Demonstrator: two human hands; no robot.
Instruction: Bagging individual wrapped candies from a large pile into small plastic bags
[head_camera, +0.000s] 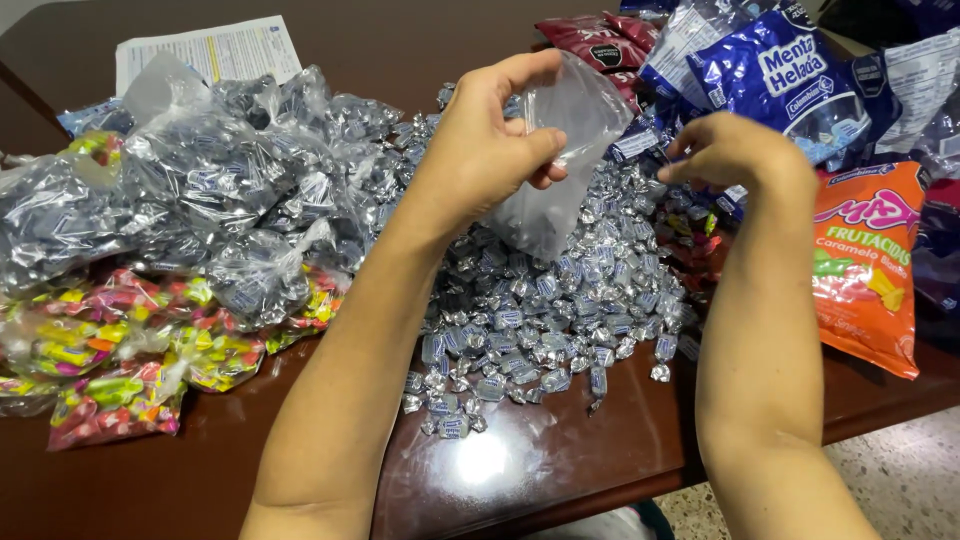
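Clear plastic bag at upper centre of frame, pinched by thumb and fingers of left hand; right hand just beside it, fingers curled downward over heap of silver-wrapped candies on brown table. Filled bags piled at left.

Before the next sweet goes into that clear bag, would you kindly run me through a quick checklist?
1. Clear bag held in left hand: ok.
2. Bag mouth open: cannot tell; its top edge is pinched between the fingers.
3. Right hand free: cannot tell; its fingertips curl down over the sweets.
4. Loose sweets within reach, heaped under both hands: ok.
5. Sweets clear of the table edge: not ok; some lie close to it.
6. Filled bags kept apart at the left: ok.
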